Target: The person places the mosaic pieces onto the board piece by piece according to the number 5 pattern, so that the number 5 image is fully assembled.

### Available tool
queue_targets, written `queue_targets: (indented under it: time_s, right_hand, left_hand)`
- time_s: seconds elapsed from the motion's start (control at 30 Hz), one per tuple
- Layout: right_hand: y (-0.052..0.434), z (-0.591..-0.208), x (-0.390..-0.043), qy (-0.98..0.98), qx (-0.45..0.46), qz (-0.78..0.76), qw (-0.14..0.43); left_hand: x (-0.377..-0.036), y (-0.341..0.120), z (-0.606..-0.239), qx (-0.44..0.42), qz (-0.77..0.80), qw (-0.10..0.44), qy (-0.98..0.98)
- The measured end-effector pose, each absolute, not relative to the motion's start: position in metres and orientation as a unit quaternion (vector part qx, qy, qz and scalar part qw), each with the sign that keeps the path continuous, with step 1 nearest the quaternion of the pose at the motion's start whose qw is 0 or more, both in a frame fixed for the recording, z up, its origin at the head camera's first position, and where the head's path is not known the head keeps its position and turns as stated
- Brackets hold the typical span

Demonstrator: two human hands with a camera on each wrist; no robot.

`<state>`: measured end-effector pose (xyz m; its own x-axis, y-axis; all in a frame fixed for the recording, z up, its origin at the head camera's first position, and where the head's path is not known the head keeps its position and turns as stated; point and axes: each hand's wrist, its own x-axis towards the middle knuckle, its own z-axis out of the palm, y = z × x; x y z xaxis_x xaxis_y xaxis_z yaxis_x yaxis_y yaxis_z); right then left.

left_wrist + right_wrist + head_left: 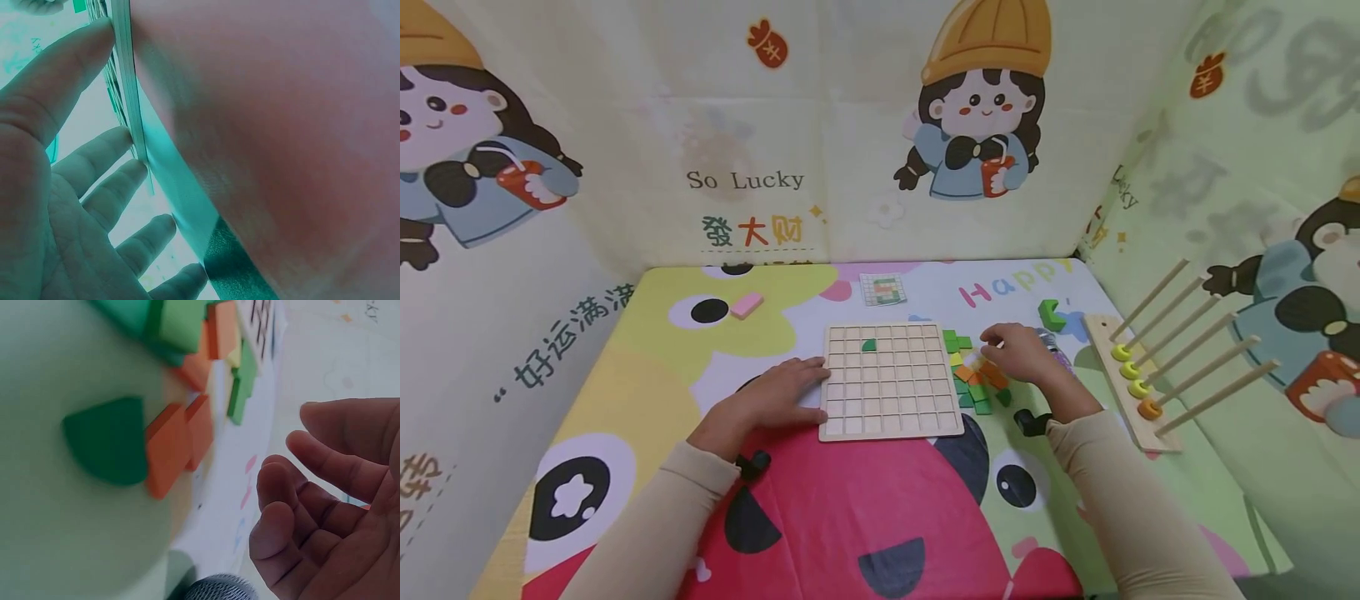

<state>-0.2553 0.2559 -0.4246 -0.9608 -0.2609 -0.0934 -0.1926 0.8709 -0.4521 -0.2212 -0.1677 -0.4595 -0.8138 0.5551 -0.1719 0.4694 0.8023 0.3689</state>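
Where the cartoon-printed mat [647, 350] covers the table, a wooden grid board [891, 382] lies flat at centre, one dark green piece [868, 344] seated in a cell of its second row. The left hand [775, 398] rests palm down on the mat at the board's left edge, fingers straight and spread; the left wrist view shows the fingertips [103, 28] touching that edge, nothing held. The right hand [1018, 354] hovers over a heap of green, orange and yellow tiles [973, 379] lying just beside the board's right edge. Its fingers [284, 487] are loosely curled and empty in the right wrist view, with the orange tiles [178, 444] and a dark green rounded tile [106, 440] lying apart from the fingertips, on the side away from the palm. From the head view I cannot tell whether any fingertip touches the heap.

Farther back: a small pattern card [882, 289], a pink block [747, 306] to the left, a green block shape [1051, 315] to the right. A wooden peg rack [1131, 387] with slanted rods sits along the right side, carrying yellow rings [1130, 369] and one orange ring [1149, 408].
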Motion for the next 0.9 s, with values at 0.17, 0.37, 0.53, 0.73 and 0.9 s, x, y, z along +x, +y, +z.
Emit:
queue_targets:
  time_s: [0.17, 0.37, 0.53, 0.73, 0.9]
  right_hand:
    - [0.260, -0.431, -0.259, 0.969, -0.097, -0.205, 0.098]
    - [0.259, -0.437, -0.258, 0.974, -0.079, -0.169, 0.130]
    - [0.258, -0.438, -0.256, 0.976, -0.065, -0.152, 0.144]
    - [0.256, -0.438, -0.257, 0.977, -0.058, -0.144, 0.150]
    - [0.255, -0.439, -0.258, 0.978, -0.053, -0.139, 0.148]
  left_hand:
    - [-0.219, -0.171, -0.459, 0.271, 0.167, 0.131, 0.939]
    - [-0.218, -0.171, -0.457, 0.274, 0.169, 0.130, 0.938]
    - [-0.217, -0.170, -0.457, 0.276, 0.168, 0.132, 0.937]
    - [-0.217, -0.169, -0.456, 0.275, 0.171, 0.136, 0.936]
    - [-0.216, -0.168, -0.454, 0.272, 0.171, 0.139, 0.937]
